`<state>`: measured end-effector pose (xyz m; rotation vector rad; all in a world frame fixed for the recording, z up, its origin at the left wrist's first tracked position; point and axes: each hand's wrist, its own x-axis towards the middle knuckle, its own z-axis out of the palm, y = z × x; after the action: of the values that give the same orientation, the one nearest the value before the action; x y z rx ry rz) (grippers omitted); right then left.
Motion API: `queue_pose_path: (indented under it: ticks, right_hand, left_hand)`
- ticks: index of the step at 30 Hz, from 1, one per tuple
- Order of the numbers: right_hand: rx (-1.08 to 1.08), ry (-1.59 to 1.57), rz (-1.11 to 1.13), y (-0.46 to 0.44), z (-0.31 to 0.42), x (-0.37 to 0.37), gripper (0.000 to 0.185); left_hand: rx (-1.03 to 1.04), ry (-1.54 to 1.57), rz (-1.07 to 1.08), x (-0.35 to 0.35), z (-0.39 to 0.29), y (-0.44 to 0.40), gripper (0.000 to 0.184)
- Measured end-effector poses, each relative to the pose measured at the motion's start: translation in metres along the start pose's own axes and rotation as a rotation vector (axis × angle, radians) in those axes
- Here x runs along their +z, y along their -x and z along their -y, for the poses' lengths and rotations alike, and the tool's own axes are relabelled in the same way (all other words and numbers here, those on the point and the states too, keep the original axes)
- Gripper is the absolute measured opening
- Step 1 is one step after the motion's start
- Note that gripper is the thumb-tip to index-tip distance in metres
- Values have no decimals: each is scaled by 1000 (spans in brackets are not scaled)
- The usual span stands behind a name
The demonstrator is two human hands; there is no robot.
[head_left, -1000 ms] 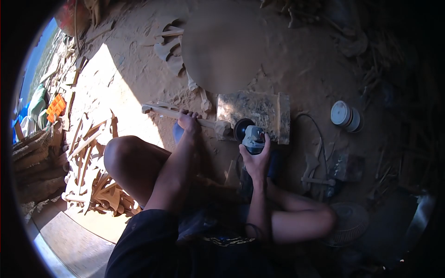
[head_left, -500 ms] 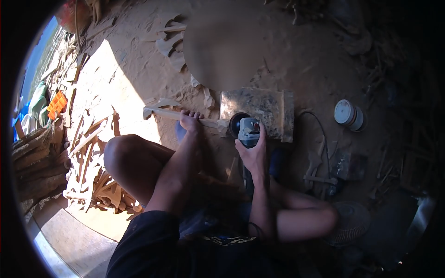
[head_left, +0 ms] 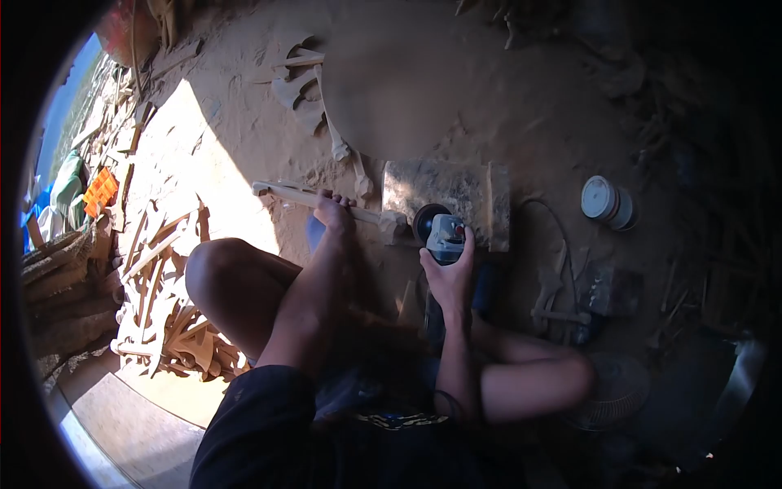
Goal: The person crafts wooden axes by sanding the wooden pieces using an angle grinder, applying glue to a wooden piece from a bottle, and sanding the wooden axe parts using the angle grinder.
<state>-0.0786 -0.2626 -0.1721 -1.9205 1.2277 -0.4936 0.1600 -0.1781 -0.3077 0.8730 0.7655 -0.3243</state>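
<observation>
My left hand [head_left: 334, 210] is wrapped round a long pale carved wooden piece [head_left: 287, 193]. The piece lies roughly level, its thicker right end [head_left: 393, 226] at the left edge of a worn wooden block [head_left: 444, 181]. In my right hand [head_left: 450, 279] is an angle grinder [head_left: 445, 238], gripped round its body. Its dark round disc [head_left: 425, 220] sits over the block, close to the right end of the wood; whether the two touch I cannot tell.
Cut wooden pieces [head_left: 175, 314] are heaped to the left, and more curved ones [head_left: 303, 102] lie beyond the block. On the right stand a white-lidded tub [head_left: 600, 196] and a dark cable [head_left: 562, 228]. A fan [head_left: 607, 391] is beside my right knee.
The grinder has shifted slightly right and down, away from the end of the wood. My left hand keeps its hold on the piece, which tilts slightly more.
</observation>
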Motion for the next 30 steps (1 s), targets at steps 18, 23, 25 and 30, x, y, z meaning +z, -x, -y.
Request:
queue_pose_path:
  ticks: [18, 23, 25, 30]
  right_hand:
    - [-138, -525, -98, 26, 46, -76, 88]
    - [-226, -546, -45, 37, 71, -93, 86]
    - [-240, -584, -12, 43, 89, -102, 86]
    - [-299, -552, 66, 48, 108, -107, 86]
  left_hand:
    - [-617, 162, 466, 105, -83, 91, 32]
    - [-643, 101, 524, 100, -81, 109, 30]
    - [-566, 32, 523, 100, -77, 115, 29]
    - [-501, 32, 580, 92, -68, 117, 21]
